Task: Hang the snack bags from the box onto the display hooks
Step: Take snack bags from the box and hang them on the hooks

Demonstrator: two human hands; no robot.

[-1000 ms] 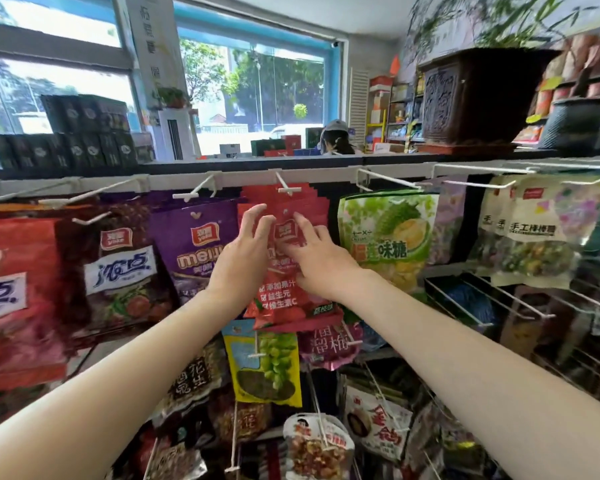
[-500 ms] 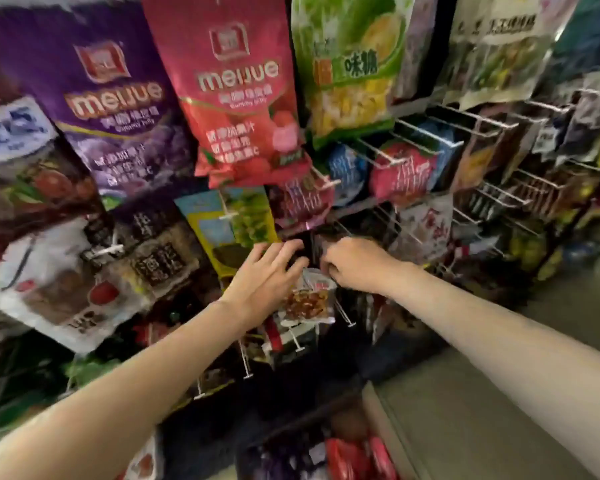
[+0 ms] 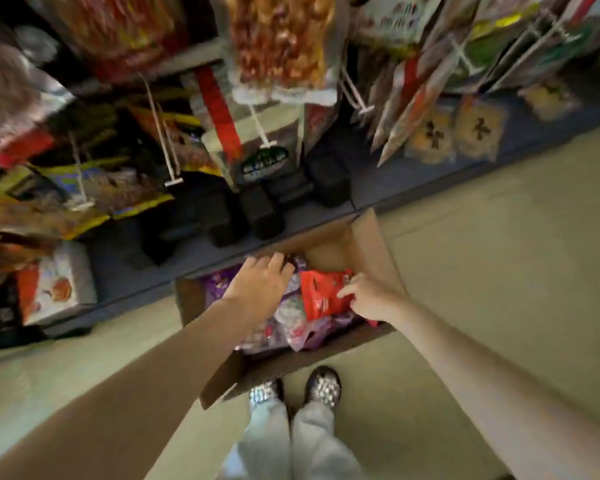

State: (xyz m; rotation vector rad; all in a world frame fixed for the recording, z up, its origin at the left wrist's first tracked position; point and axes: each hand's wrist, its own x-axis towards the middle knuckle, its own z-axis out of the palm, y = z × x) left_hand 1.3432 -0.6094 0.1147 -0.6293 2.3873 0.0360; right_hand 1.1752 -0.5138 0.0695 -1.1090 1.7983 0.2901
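An open cardboard box (image 3: 371, 244) stands on the floor at my feet, filled with several purple and red snack bags. My right hand (image 3: 368, 297) pinches the edge of a red snack bag (image 3: 321, 296) lying on top of the pile. My left hand (image 3: 260, 282) reaches into the box with fingers spread and relaxed, resting on the purple snack bags (image 3: 291, 323). Above the box, white display hooks (image 3: 168, 147) stick out of the rack, some carrying hanging bags. The view is blurred by head motion.
The rack's dark grey base shelf (image 3: 395, 188) holds black blocks (image 3: 257, 209) just behind the box. Packed snack bags (image 3: 281, 46) hang overhead. My shoes (image 3: 323, 386) stand against the box's near side. Beige floor (image 3: 499, 271) spreads to the right.
My gaze dropped from the top hooks to the floor box. Both hands left the hung red bag and came down into the box, the right one taking hold of a red bag.
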